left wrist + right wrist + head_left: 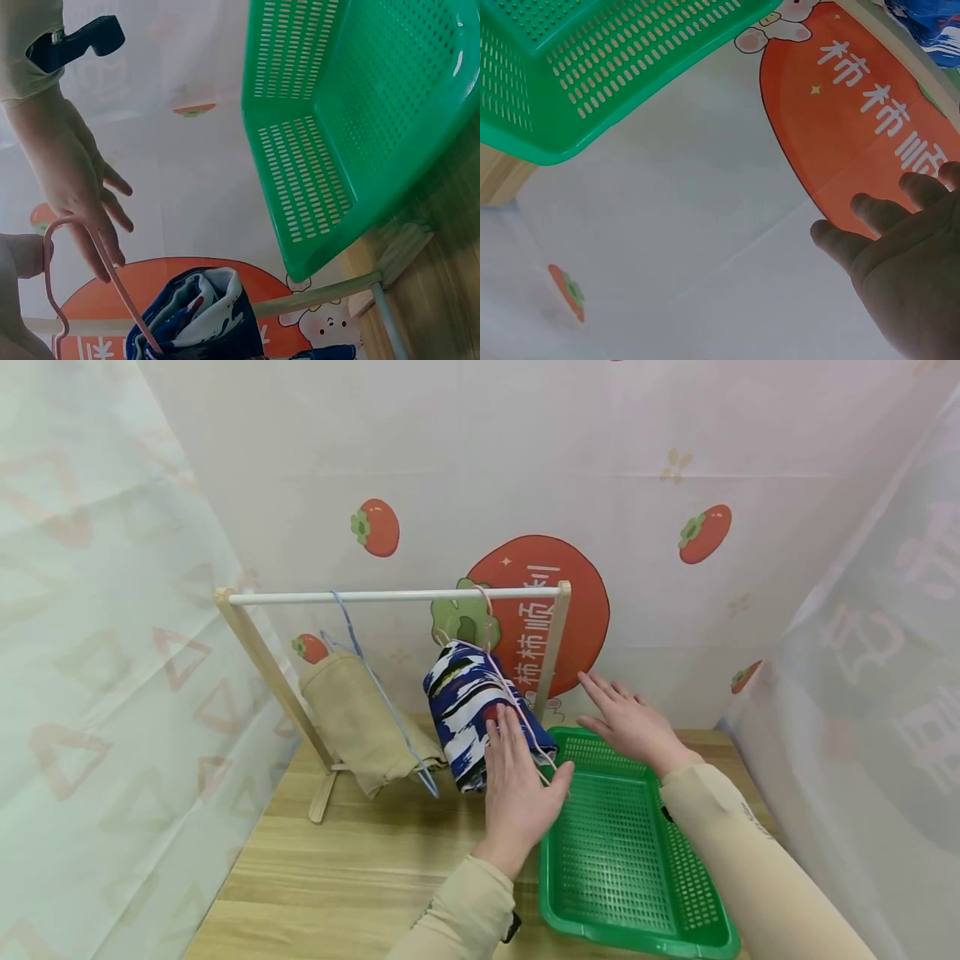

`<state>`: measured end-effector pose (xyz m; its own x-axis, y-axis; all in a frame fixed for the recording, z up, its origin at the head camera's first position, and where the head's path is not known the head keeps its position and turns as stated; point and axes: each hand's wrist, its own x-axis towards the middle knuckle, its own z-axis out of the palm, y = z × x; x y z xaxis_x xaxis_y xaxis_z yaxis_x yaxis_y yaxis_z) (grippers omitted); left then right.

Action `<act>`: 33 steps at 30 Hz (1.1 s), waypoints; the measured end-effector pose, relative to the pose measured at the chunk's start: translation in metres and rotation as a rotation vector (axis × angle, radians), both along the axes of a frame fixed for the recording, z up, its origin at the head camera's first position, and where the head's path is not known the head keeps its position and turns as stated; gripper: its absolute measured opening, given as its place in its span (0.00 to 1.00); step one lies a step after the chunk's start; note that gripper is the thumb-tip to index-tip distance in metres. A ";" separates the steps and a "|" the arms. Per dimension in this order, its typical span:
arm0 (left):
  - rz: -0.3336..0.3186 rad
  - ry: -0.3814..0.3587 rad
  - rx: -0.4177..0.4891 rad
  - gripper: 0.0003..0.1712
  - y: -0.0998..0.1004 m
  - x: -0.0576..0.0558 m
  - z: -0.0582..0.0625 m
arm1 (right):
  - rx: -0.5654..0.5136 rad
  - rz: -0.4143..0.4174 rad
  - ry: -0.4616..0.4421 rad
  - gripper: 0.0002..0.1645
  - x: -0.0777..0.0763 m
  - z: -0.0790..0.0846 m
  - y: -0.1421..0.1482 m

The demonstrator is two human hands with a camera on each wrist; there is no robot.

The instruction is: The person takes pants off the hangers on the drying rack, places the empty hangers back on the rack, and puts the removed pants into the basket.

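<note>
A folded blue, white and black patterned garment (465, 710) hangs on a pink hanger (517, 697) hooked over the rack's white rail. My left hand (521, 789) is at its near side, fingers straight and overlapping the cloth, thumb apart beside the hanger's lower end. In the left wrist view, the hanger's rounded end (71, 219) shows by that thumb. My right hand (637, 727) is raised above the far part of the green basket, fingers extended and holding nothing; its spread fingers (877, 214) also show in the right wrist view.
Folded khaki trousers (360, 718) hang on a blue hanger (382, 693) at the rack's left. The wood-framed rack (277, 681) stands on the wooden table (300, 885). A green perforated basket (551, 868) sits at the right, near the rack's right post (553, 647).
</note>
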<state>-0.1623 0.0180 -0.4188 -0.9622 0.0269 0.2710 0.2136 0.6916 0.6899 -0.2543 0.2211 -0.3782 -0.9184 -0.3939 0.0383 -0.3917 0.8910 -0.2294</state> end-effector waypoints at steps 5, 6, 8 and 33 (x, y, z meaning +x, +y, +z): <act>-0.004 -0.027 0.056 0.57 -0.005 0.003 -0.003 | 0.000 0.041 0.009 0.45 -0.003 0.002 -0.005; -0.006 -0.035 0.065 0.56 -0.008 0.005 -0.004 | -0.003 0.049 0.007 0.45 -0.003 0.002 -0.005; -0.006 -0.037 0.078 0.53 -0.013 0.008 -0.006 | -0.032 0.062 -0.010 0.45 -0.004 0.003 -0.007; 0.016 0.031 0.259 0.42 -0.065 0.030 -0.010 | -0.672 0.027 -0.310 0.42 -0.025 0.025 -0.046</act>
